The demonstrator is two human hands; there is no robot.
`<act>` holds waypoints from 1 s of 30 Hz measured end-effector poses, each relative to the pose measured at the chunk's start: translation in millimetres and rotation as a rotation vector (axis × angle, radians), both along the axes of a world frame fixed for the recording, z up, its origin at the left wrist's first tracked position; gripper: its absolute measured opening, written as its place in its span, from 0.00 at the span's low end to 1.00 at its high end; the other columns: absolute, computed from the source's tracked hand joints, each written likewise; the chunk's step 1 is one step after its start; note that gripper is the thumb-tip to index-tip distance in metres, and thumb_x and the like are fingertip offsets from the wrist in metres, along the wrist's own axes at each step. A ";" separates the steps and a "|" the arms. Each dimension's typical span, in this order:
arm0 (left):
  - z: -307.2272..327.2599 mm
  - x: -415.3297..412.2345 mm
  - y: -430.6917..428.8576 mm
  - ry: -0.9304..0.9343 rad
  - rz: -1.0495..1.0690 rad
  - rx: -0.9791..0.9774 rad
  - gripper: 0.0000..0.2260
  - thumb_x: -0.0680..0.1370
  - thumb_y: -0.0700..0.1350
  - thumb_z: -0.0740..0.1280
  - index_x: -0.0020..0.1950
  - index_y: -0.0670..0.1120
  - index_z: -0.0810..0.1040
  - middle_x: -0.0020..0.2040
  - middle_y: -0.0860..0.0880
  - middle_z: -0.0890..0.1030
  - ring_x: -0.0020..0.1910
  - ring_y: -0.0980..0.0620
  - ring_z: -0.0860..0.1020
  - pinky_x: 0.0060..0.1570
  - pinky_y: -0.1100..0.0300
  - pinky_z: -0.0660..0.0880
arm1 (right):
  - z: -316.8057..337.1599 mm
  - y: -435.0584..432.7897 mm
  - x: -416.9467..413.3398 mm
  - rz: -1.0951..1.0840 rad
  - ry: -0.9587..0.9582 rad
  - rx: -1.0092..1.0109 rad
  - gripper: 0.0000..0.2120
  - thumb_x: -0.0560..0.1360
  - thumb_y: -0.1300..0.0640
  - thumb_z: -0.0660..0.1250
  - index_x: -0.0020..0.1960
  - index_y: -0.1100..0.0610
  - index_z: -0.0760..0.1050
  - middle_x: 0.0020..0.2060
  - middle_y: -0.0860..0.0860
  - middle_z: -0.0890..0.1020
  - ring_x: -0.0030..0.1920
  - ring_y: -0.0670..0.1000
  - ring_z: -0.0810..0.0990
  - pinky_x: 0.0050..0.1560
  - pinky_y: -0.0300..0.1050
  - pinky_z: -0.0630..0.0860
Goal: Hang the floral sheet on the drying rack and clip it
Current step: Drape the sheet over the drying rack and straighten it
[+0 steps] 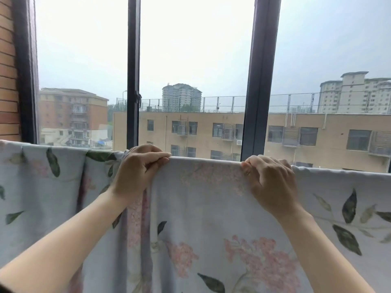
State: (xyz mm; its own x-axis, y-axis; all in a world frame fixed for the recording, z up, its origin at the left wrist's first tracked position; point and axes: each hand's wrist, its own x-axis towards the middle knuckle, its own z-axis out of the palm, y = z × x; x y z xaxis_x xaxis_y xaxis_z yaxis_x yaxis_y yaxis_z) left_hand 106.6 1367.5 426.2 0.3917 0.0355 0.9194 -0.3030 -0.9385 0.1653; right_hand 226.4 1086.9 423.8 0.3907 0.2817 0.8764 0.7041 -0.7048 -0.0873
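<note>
The window fills your view, two dark mullions dividing its glass. Your floral sheet hangs in front of the window's lower part. Its top fold runs straight across, and the cloth covers whatever carries it. Just left of the window's left mullion the fabric bunches into pleats. Your left hand pinches the fold below that left mullion. Your right hand grips the fold below the window's right mullion, fingers curled over it.
</note>
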 end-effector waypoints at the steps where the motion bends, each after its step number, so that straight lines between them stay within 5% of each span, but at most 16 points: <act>1: 0.7 0.7 1.1 0.007 0.004 0.008 0.09 0.77 0.49 0.68 0.53 0.48 0.84 0.45 0.55 0.81 0.46 0.56 0.78 0.48 0.49 0.77 | 0.7 1.4 0.1 -0.020 0.004 0.008 0.19 0.78 0.43 0.51 0.41 0.50 0.75 0.38 0.45 0.81 0.41 0.52 0.77 0.45 0.44 0.59; 6: 1.5 1.8 0.4 0.040 -0.017 0.020 0.09 0.77 0.44 0.68 0.56 0.49 0.83 0.50 0.55 0.82 0.49 0.56 0.79 0.53 0.50 0.78 | 9.0 23.1 -18.3 -0.024 0.069 -0.053 0.16 0.80 0.48 0.55 0.42 0.53 0.77 0.38 0.48 0.81 0.37 0.51 0.74 0.46 0.45 0.64; 10: 6.4 -0.5 2.1 0.071 -0.057 0.003 0.12 0.77 0.40 0.67 0.60 0.48 0.81 0.54 0.53 0.83 0.52 0.57 0.79 0.56 0.63 0.75 | 11.4 73.5 -39.1 0.024 0.089 -0.121 0.14 0.81 0.50 0.56 0.45 0.54 0.77 0.41 0.48 0.81 0.42 0.52 0.78 0.51 0.47 0.69; 20: 10.6 -13.2 20.5 0.119 -0.041 0.006 0.13 0.77 0.37 0.66 0.61 0.46 0.80 0.54 0.53 0.81 0.53 0.60 0.77 0.55 0.75 0.70 | -1.1 113.7 -47.1 0.006 0.014 -0.059 0.14 0.80 0.48 0.54 0.45 0.52 0.75 0.41 0.46 0.80 0.43 0.51 0.75 0.50 0.46 0.64; 25: 8.9 -23.8 31.3 0.136 0.049 0.087 0.11 0.78 0.42 0.67 0.59 0.44 0.80 0.54 0.50 0.82 0.52 0.54 0.78 0.56 0.57 0.77 | -3.6 105.6 -38.6 -0.004 -0.029 -0.034 0.14 0.79 0.47 0.54 0.43 0.51 0.75 0.38 0.46 0.79 0.40 0.50 0.74 0.47 0.44 0.62; 30: 9.3 -25.0 26.8 0.104 0.060 0.048 0.09 0.76 0.44 0.69 0.55 0.46 0.82 0.49 0.52 0.82 0.48 0.56 0.78 0.52 0.60 0.76 | -8.1 103.7 -36.3 -0.016 -0.057 -0.006 0.13 0.79 0.48 0.54 0.42 0.51 0.74 0.37 0.46 0.78 0.39 0.52 0.74 0.48 0.47 0.65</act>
State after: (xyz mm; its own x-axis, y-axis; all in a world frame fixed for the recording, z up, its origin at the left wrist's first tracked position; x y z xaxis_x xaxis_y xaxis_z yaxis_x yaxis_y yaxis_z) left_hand 81.6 1394.3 435.5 0.4835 0.0187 0.8751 -0.2297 -0.9620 0.1474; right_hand 190.1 1190.6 415.6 0.3443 0.2813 0.8957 0.6967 -0.7160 -0.0429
